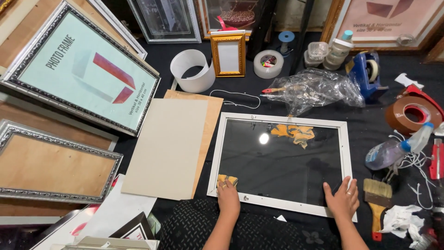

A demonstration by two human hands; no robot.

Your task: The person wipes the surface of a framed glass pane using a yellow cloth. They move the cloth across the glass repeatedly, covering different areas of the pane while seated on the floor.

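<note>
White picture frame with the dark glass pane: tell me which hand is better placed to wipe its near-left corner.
Probably the left hand: it already presses a small yellow cloth onto the glass at that corner of the white picture frame. The right hand lies flat on the far-side corner, holding nothing.

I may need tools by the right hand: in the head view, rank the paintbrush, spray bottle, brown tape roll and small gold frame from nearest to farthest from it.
From the right hand:
1. Paintbrush, just to its right.
2. Spray bottle, up and right.
3. Brown tape roll, farther up at the right edge.
4. Small gold frame, far across at the top.
</note>
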